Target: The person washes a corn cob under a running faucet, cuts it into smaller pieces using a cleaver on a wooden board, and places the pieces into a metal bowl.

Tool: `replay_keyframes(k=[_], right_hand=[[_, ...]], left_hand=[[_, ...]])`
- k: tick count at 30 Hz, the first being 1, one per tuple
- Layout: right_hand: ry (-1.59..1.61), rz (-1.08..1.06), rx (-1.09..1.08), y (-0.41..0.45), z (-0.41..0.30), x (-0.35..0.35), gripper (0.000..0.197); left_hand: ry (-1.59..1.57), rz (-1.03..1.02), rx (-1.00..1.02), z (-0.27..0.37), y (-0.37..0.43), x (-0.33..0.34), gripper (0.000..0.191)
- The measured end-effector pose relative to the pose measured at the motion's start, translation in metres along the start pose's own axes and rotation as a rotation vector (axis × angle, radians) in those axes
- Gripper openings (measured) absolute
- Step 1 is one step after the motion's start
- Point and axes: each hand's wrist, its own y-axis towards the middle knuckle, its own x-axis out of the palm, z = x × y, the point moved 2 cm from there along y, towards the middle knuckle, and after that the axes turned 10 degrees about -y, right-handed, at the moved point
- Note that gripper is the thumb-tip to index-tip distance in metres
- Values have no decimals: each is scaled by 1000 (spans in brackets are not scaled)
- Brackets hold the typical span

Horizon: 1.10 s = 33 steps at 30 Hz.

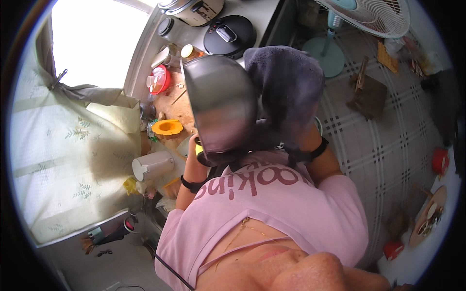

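A metal pot [222, 98] is tipped on its side in front of my chest, its rim turned to the left. My left hand [193, 146] grips it low on the left, beside a black and yellow handle [199, 151]. A dark grey towel [285, 69] lies against the pot's right side. It drapes over my right hand [308, 132], which holds it; the fingers are hidden and blurred. Left of the pot, a cut piece of orange pumpkin [166, 127] rests on a wooden board [178, 92].
A black lid [230, 36], a rice cooker [198, 11] and jars [189, 52] stand on the counter ahead. A red bowl [160, 80] and white jug [153, 165] are at left. On the right, a standing fan [329, 54] and a dustpan [369, 92] occupy the floor.
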Motion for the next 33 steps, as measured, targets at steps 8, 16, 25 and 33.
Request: replay_keyframes(k=[8, 16, 25, 33], right_hand=[[-118, 38, -71, -2, -23, 3, 38], [-278, 50, -86, 3, -25, 11, 37], [-1316, -543, -380, -7, -27, 52, 40], [-1560, -972, -815, 1, -22, 115, 41]], left_hand=[[-191, 54, -163, -16, 15, -14, 23], [-215, 87, -152, -23, 1, -26, 23], [-78, 45, -39, -8, -17, -14, 22], [-2, -9, -60, -3, -17, -11, 23]])
